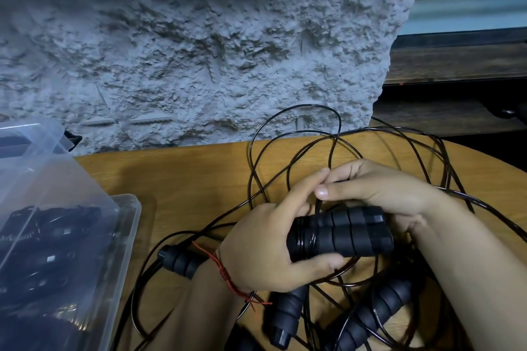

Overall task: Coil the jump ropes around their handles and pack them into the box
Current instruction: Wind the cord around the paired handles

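Note:
My left hand (265, 239) grips a pair of black ribbed foam handles (348, 232) held side by side, with a few turns of thin black rope wound round their left end. My right hand (370, 188) pinches the black rope (330, 151) just above the handles, thumb against my left forefinger. Loose loops of rope spread over the wooden table (185, 179). More black handles lie on it: one at the left (179, 261), one below my left wrist (285, 313), one at the lower right (379, 308). The clear plastic box (125, 236) at the left holds several coiled black ropes.
The box's clear lid (37, 157) stands raised behind it. A rough grey stone wall (199, 65) rises right behind the table's far edge. Dark wooden shelving (456, 65) is at the upper right. A red thread bracelet (228, 276) circles my left wrist.

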`<state>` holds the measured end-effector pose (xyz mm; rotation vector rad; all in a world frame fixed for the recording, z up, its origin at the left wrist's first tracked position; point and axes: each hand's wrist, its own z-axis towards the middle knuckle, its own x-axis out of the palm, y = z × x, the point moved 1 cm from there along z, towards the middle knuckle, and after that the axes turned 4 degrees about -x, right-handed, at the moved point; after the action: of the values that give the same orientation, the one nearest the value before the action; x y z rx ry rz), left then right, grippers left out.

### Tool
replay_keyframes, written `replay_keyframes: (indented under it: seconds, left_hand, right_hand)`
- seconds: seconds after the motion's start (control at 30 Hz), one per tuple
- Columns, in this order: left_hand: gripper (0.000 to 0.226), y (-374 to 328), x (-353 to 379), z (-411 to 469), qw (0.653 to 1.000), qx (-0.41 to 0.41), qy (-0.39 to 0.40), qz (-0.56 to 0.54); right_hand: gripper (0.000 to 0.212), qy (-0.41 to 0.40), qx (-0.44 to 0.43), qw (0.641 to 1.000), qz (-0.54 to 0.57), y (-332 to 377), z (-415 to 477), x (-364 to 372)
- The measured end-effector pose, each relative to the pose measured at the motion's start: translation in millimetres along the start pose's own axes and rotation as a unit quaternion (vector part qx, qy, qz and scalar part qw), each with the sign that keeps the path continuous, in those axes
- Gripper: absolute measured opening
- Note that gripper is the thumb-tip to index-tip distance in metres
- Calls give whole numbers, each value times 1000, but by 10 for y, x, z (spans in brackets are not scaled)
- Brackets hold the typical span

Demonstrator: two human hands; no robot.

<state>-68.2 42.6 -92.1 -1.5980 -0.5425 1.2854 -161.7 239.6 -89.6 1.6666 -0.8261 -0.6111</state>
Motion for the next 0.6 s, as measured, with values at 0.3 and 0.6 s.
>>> replay_keyframes:
  seconds: [0.3,0.6]
  left_hand:
    - [105,297,-109,268,977,-75,-33,-199]
    - [54,321,-165,184,983,86,-152,-64]
  right_hand:
    - [66,-39,-6,999,-16,-86,108,90]
    - [14,-154,-132,975,-96,-64,86,226]
